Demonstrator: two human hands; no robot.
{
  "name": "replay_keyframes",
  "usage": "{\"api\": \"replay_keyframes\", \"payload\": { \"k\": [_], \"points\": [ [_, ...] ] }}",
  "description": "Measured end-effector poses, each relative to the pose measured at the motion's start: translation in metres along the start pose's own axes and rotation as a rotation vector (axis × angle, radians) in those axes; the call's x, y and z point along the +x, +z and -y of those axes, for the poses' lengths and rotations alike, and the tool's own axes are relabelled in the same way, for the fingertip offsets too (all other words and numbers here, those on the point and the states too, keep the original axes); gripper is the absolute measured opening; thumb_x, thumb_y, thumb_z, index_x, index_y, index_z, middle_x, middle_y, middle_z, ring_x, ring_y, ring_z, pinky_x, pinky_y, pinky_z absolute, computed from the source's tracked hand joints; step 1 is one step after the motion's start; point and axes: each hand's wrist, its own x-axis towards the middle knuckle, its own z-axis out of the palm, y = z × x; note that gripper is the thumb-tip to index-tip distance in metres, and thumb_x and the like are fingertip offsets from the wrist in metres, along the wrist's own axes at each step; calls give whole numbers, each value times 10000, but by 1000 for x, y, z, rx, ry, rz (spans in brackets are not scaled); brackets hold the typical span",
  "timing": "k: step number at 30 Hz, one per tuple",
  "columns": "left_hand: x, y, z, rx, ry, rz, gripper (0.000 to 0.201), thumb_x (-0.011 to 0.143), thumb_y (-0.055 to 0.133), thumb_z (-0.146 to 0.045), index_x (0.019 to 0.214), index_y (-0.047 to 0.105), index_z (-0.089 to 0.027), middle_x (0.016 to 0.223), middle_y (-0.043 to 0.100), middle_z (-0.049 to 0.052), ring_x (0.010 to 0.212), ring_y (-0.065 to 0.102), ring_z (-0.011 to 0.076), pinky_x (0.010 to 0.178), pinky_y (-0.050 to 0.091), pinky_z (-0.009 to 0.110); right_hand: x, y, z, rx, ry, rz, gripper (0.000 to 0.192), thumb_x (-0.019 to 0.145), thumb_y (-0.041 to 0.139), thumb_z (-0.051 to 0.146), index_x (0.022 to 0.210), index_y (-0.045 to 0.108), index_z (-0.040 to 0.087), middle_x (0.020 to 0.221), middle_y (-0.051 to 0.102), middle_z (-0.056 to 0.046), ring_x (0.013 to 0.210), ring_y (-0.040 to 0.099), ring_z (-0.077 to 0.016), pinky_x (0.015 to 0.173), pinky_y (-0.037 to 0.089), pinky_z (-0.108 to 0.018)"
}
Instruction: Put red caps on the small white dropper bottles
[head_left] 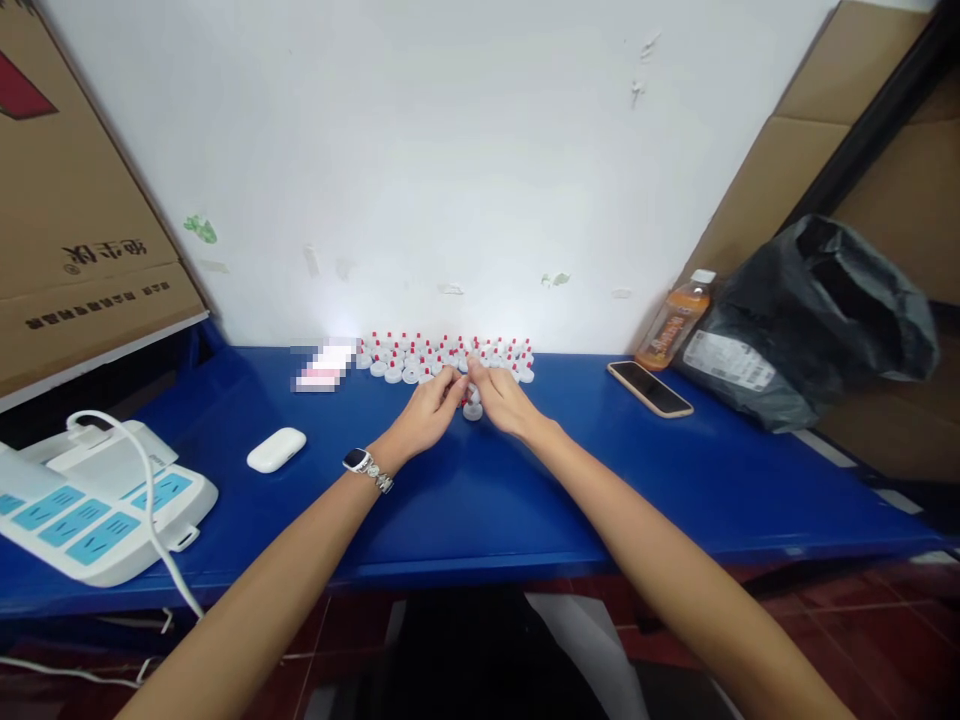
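Observation:
My left hand [429, 412], with a watch and a bracelet on its wrist, meets my right hand [504, 398] over the middle of the blue table. Both are closed, their fingertips pinched together around a small white nozzle cap [472, 410]. Its wide round base shows below the fingers, and a bit of red shows at my left fingertips; the rest is hidden. Just behind my hands stand several white nozzle caps [393, 372] with red tips, grouped in rows near the wall. My fingers cover some of them.
A white earbud case [277, 450] and a power strip [105, 510] with a white cable lie to the left. On the right are a phone [650, 388], an orange drink bottle [673, 322] and a dark plastic bag [810, 320]. Cardboard boxes [90, 190] flank the table [480, 500].

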Motion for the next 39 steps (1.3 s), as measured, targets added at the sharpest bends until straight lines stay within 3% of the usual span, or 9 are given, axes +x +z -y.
{"api": "replay_keyframes", "payload": {
  "k": [5,11,18,24,28,32,35,39],
  "points": [
    [4,12,8,-212,-85,13,330,1014,411,-467,824,459,-201,677,460,-42,595,413,105,589,351,257,1,4,0,24,-86,-41,544,1001,263,633,787,522,204,726,587,-4,702,546,-150,674,398,-274],
    [7,13,6,-332,-84,-147,324,1003,447,-417,761,418,-205,641,437,-41,595,428,110,598,367,261,1,7,1,76,-88,-7,383,1003,381,546,862,512,214,741,591,16,664,537,-136,643,397,-259],
    [4,8,4,-223,-38,-30,345,1009,436,-422,750,415,-196,693,438,-31,657,400,117,642,342,271,1,9,0,22,-118,-70,341,1020,317,405,731,369,231,653,453,35,624,453,-136,619,344,-276],
    [10,9,10,-513,-78,-93,455,963,453,-569,704,341,-213,630,312,-52,567,315,109,552,291,265,1,-3,-1,-29,-159,-103,310,1012,344,396,755,387,229,647,433,40,610,423,-132,610,326,-273],
    [11,-1,16,-252,-58,-134,434,974,429,-568,743,457,-202,655,426,-29,609,394,126,616,347,274,3,-18,-12,29,-104,-233,306,991,415,486,849,484,224,679,490,40,604,436,-131,605,344,-266],
    [14,-4,22,102,-20,-56,305,980,467,-424,881,634,-189,799,605,22,693,489,156,697,391,298,5,-21,-17,81,-87,-202,327,969,457,504,875,560,209,715,562,21,659,512,-140,651,385,-265],
    [20,2,31,237,3,-53,279,964,488,-362,886,688,-185,832,604,53,763,527,188,745,421,323,6,-16,-15,66,-20,-200,389,988,402,517,884,608,204,628,498,37,591,473,-136,609,360,-264],
    [25,10,48,364,32,19,293,967,481,-334,989,731,-183,853,566,71,834,528,218,837,442,379,9,-13,-14,76,54,-217,470,977,399,554,750,605,199,552,440,40,535,421,-133,569,331,-271]
  ]
}}
